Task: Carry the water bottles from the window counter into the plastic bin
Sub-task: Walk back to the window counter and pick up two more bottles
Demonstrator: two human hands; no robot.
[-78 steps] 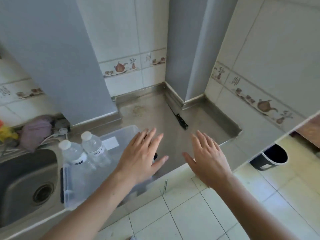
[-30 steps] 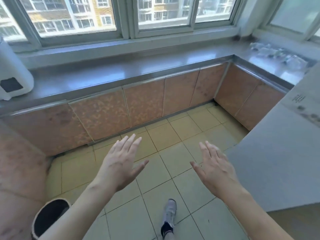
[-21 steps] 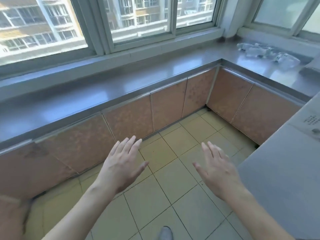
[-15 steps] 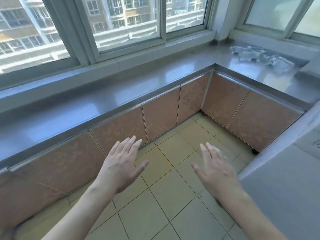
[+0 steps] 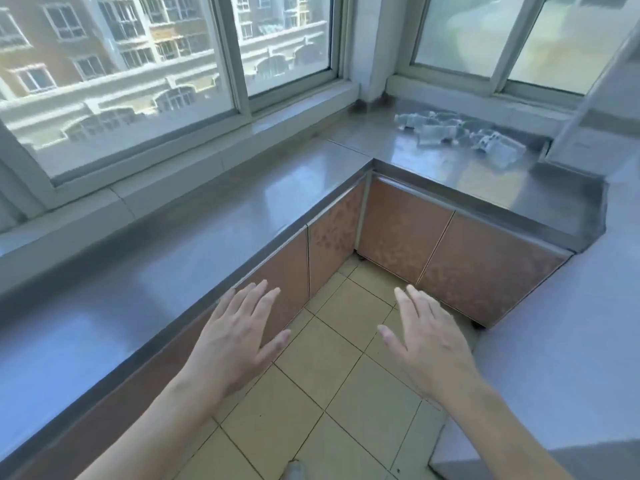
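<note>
Several clear water bottles [image 5: 457, 135] lie on their sides in a loose heap on the steel window counter [image 5: 450, 174], at the far right under the right-hand window. My left hand [image 5: 239, 337] and my right hand [image 5: 429, 341] are held out flat, palms down, fingers apart and empty, above the tiled floor well short of the bottles. The plastic bin is out of view.
An L-shaped steel counter [image 5: 173, 244] runs under the windows, with brown cabinet doors [image 5: 460, 258] below. A grey wall face [image 5: 568, 334] juts in at the right. The yellow tiled floor [image 5: 332, 386] lies between counter and wall. A shoe tip [image 5: 294, 472] shows at the bottom.
The view has swung from the sink counter with the bin to the window corner and moved closer to it. The bottles have grown larger in view. Both hands stay open and empty.
</note>
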